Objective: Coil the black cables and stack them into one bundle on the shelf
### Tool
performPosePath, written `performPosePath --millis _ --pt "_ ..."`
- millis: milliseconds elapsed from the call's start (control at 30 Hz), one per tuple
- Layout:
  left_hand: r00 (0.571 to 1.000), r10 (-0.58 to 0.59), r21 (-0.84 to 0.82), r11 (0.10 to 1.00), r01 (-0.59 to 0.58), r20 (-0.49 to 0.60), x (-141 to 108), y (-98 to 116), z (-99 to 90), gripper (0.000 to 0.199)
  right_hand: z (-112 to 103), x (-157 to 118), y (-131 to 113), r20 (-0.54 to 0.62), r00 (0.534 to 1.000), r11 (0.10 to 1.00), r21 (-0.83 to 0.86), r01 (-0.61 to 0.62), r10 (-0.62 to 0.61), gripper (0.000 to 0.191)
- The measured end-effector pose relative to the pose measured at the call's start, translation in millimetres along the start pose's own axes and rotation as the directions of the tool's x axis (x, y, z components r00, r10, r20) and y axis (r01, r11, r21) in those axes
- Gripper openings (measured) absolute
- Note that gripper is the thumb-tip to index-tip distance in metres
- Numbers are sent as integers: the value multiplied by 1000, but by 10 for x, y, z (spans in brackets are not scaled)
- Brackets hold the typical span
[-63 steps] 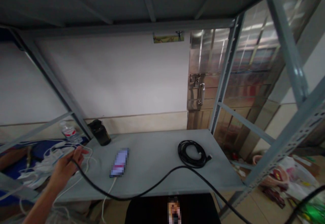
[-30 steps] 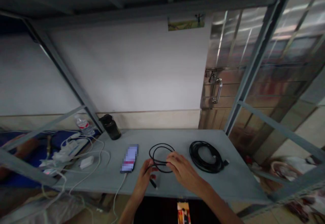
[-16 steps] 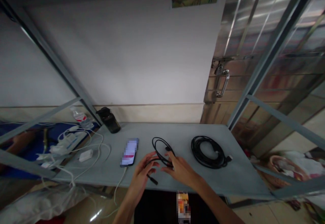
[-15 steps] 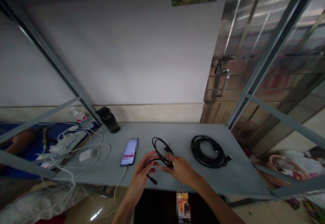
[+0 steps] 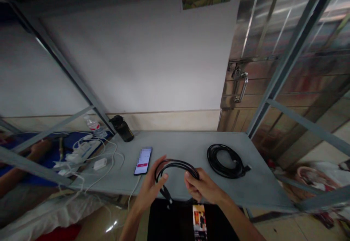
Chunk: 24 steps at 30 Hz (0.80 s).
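A black cable [image 5: 177, 163] is gathered into a loose loop above the near edge of the grey tabletop, a dark connector end [image 5: 165, 193] hanging at its lower left. My left hand [image 5: 151, 184] holds the left side of the loop between thumb and fingers. On the opposite side, my right hand [image 5: 204, 185] is closed around the strands, thumb pressed on top. To the right of my hands a second black cable [image 5: 212, 162] lies coiled on the table. A phone [image 5: 143, 160] with its screen lit, plugged into a white cord, rests left of my left hand.
A dark bottle [image 5: 121, 128] stands at the table's back left corner. White cords, a charger [image 5: 100, 163] and a power strip [image 5: 82, 151] crowd the left side. Metal posts [image 5: 284, 66] frame both ends. Another person's arm [image 5: 35, 153] shows at far left.
The cable has gone from a small, untidy bend to a rounder, wider loop between my hands. Both hands now grip opposite sides of it. The view has shifted slightly.
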State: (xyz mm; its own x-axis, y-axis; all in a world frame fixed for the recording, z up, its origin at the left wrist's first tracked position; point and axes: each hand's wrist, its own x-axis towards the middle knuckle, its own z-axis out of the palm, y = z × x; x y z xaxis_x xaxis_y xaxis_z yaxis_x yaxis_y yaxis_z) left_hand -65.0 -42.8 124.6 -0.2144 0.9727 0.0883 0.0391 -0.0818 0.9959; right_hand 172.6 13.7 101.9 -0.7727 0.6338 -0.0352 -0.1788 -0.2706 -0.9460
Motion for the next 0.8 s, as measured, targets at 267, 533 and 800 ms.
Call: performPosePath --millis 267,533,800 --pt "968 -250 -333 914 232 -12 -144 -234 522 54 -230 42 201 -502 844 946 138 293 -188 67" --pt "947 -294 -681 721 129 -132 -200 -212 917 52 -141 -453 577 -452 882 916 283 285 -134 63" --pt "823 -440 -648 752 121 -358 -678 -869 953 40 144 -316 612 -404 910 862 426 274 -90 71"
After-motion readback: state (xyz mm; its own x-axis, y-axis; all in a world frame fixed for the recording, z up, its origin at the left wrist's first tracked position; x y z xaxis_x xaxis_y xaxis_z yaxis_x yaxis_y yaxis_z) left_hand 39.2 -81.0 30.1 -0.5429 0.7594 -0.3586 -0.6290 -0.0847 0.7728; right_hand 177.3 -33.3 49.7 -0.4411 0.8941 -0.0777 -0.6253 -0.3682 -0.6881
